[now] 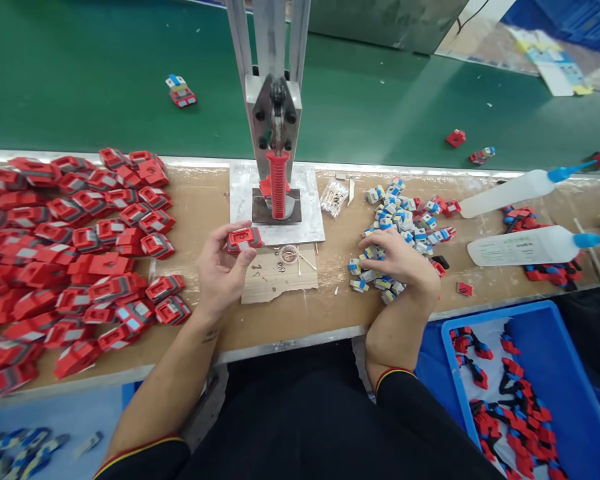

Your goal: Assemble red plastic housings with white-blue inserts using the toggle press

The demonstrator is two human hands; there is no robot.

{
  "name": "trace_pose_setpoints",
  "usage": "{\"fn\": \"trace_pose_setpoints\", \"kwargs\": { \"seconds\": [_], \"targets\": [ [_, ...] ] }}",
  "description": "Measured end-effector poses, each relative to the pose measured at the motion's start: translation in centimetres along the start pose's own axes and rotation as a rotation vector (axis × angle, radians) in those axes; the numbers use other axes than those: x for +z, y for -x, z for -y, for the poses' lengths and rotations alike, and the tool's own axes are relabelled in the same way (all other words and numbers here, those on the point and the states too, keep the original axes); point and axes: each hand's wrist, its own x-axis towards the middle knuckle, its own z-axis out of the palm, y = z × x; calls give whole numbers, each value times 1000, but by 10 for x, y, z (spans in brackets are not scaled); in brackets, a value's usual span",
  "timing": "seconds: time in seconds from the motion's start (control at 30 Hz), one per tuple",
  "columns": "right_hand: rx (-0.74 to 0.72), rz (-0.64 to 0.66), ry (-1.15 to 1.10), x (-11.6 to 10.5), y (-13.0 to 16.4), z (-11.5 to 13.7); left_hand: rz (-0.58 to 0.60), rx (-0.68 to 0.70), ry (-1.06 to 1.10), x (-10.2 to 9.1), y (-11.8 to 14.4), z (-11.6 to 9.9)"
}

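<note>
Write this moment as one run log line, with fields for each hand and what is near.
left hand: holds red part | right hand: on pile of small blue-white parts | ahead: press | left: heap of red parts

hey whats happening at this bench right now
A person sits at a workbench in front of a small hand press with a red handle. Their left hand holds one red toy part just in front of the press plate. Their right hand rests on a pile of small blue and white pieces. A big heap of red parts lies to the left, and a blue bin with more parts sits at lower right.
</note>
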Motion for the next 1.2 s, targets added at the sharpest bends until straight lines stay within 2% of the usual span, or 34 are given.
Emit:
{"fn": "trace_pose_setpoints", "kwargs": {
  "seconds": [0.17,0.3,0.4,0.5,0.57,0.6,0.73,0.83,0.93,1.2],
  "targets": [
    [125,123,268,21,2,25,-30,-3,-18,-1,-1,2],
    [88,154,229,24,-6,22,9,-16,2,0,1,1],
    [-34,72,3,19,-10,17,16,-17,17,3,2,0],
    [-247,-210,-370,20,-14,26,15,-35,69,8,6,-2],
    [-400,-407,-618,28,-17,41,58,-71,118,11,9,-5],
    [-460,-467,-727,33,-18,51,90,-95,141,13,10,-6],
    [-552,-505,-1013,57,-24,85,182,-206,207,16,14,-11],
    [-505,-555,-1054,69,-29,99,222,-269,231,17,15,-14],
    [-369,-576,-1046,76,-34,105,232,-286,229,18,14,-15],
    [-111,-332,-1289,81,-36,111,268,-293,236,17,15,-15]
  ]
}}
